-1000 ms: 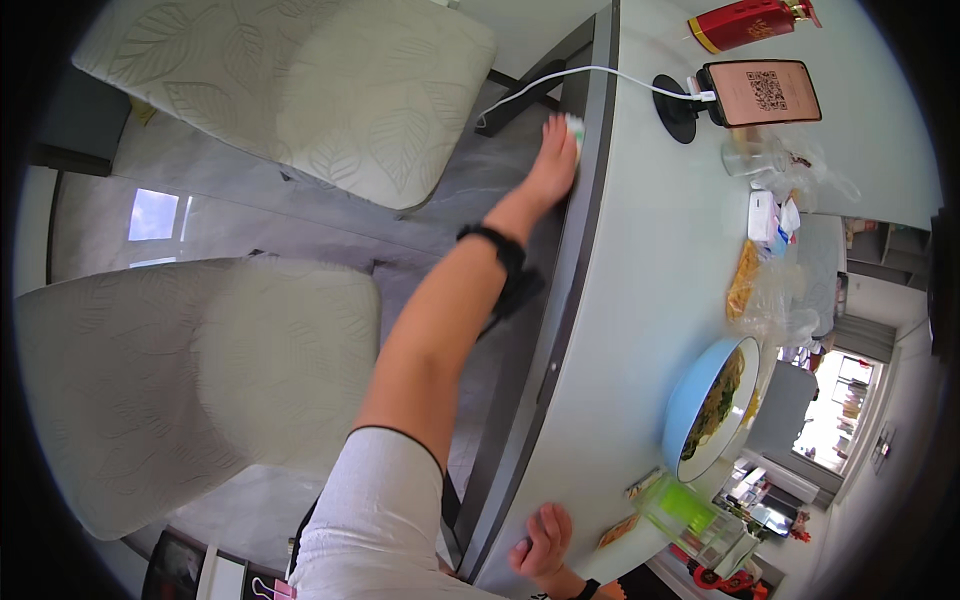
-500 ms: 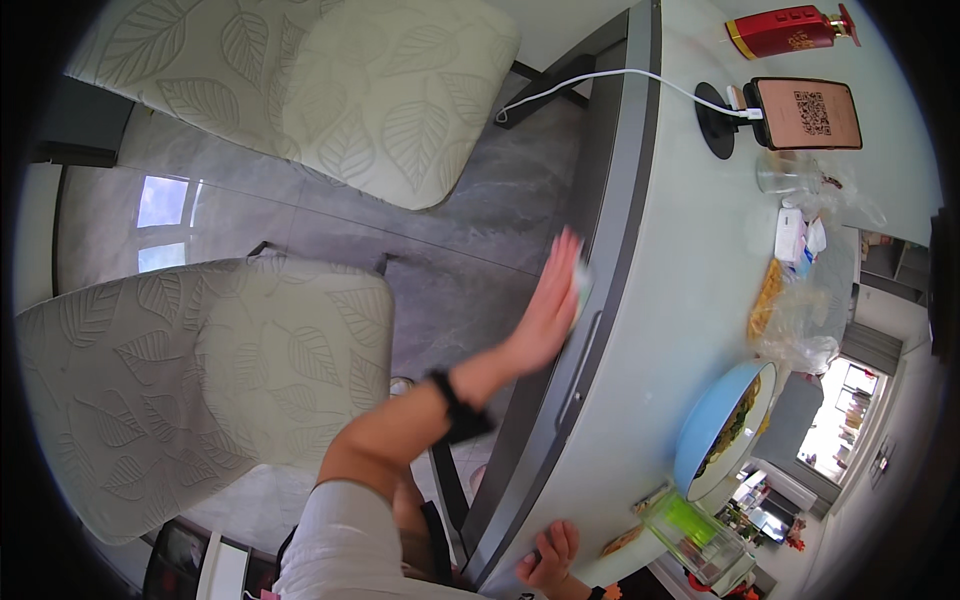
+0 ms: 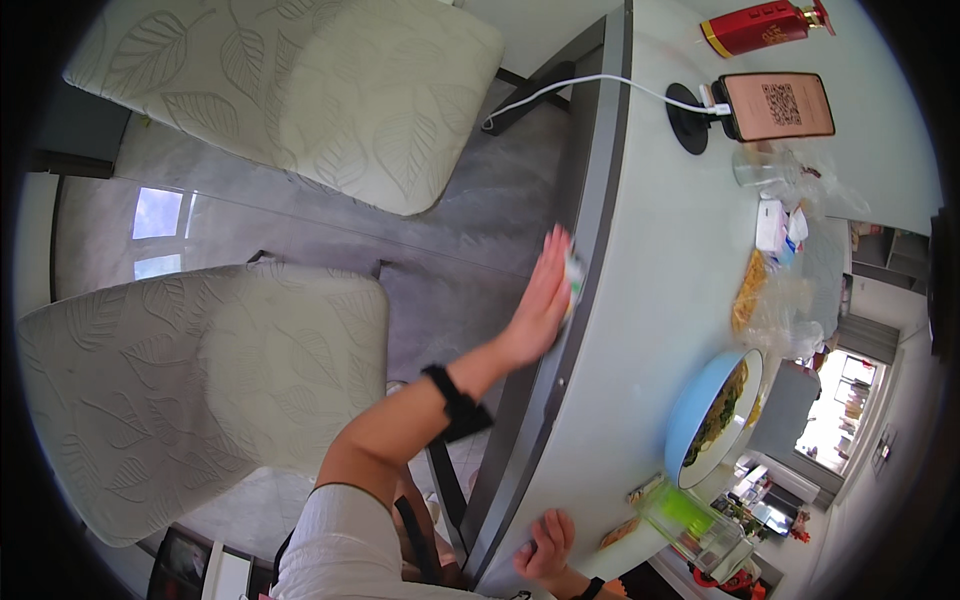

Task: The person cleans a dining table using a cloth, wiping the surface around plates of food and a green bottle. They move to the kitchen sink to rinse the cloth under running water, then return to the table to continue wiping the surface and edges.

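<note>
My left hand [image 3: 540, 298], below a black wristband [image 3: 460, 404], presses a thin white and green cloth or wipe [image 3: 574, 284] against the dark grey side edge [image 3: 585, 240] of the table. Its fingers lie straight and close together over the cloth, which they mostly hide. Low on the light tabletop [image 3: 640, 270] rests my right hand [image 3: 548, 545], its fingers curled in. A dark patch shows between thumb and fingers; whether it is a thing or shadow is unclear. Nearest to this hand are a small flat packet [image 3: 619, 533] and a clear container with a bright green part [image 3: 690, 520].
On the table stand a blue bowl [image 3: 690, 420] of food, clear plastic bags [image 3: 785, 310], a tissue pack [image 3: 771, 226], a glass jar [image 3: 757, 168], a phone [image 3: 778, 106] on a stand and a red pump bottle [image 3: 755, 30]. A white cable [image 3: 600, 77] hangs over the edge. Two padded chairs [image 3: 300, 350] stand left.
The view has shifted, so the table and its things sit further left. My left hand stays at the table edge with the cloth; my right hand stays on the tabletop.
</note>
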The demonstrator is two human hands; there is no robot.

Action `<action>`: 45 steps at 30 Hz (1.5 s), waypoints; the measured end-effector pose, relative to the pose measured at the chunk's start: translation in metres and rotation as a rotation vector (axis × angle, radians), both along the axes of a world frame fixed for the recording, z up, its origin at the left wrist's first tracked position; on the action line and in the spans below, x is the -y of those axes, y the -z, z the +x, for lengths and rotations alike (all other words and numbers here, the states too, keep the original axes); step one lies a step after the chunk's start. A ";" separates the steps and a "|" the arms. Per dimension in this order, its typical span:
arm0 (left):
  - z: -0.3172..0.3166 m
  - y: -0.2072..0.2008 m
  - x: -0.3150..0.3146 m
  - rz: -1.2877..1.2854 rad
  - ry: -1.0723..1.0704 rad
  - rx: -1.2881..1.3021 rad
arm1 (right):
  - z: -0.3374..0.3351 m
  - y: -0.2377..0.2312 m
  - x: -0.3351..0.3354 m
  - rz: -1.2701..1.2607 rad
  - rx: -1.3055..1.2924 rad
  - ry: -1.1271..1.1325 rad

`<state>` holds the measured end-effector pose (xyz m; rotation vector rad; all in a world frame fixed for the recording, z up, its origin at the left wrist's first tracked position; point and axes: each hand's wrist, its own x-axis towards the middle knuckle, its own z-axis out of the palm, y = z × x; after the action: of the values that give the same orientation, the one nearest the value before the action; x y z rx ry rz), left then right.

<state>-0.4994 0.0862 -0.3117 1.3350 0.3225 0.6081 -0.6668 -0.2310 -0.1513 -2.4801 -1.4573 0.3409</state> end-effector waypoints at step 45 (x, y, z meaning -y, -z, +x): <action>-0.483 -0.187 0.521 -1.466 0.481 -0.282 | -0.208 -0.041 0.431 0.545 -1.450 0.842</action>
<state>-0.9826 -0.4350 -0.1250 0.0273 0.5022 -0.2770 -0.8752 -0.6621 -0.1106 -1.4168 0.1032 1.0248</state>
